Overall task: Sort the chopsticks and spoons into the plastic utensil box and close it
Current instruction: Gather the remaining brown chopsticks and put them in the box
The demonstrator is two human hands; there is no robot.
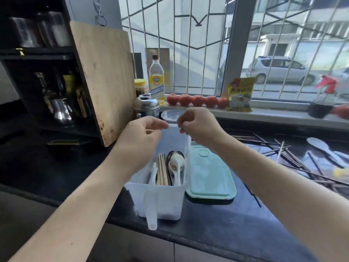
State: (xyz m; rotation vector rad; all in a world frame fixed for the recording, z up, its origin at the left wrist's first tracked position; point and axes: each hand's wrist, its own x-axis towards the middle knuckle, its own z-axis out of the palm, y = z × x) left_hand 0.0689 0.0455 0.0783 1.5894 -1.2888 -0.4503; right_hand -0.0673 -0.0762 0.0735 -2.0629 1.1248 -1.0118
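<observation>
Plastic utensil box (160, 197) stands on the dark desk (217, 229), lid (209, 176) off, flat just right of it. Inside: pale chopsticks (162, 171), white spoons (176, 163). Left hand (139, 138) and right hand (198, 125) pinch the far rim, likely steadying it. Dark loose chopsticks (294, 157) remain unsorted at right. Packet (240, 94) reads 食用碱面.

Daylight enters through a barred glass window (188, 44) above a pale stone sill (273, 112). A black shelving unit (37, 57) stands left on the glossy black table (236, 224).
</observation>
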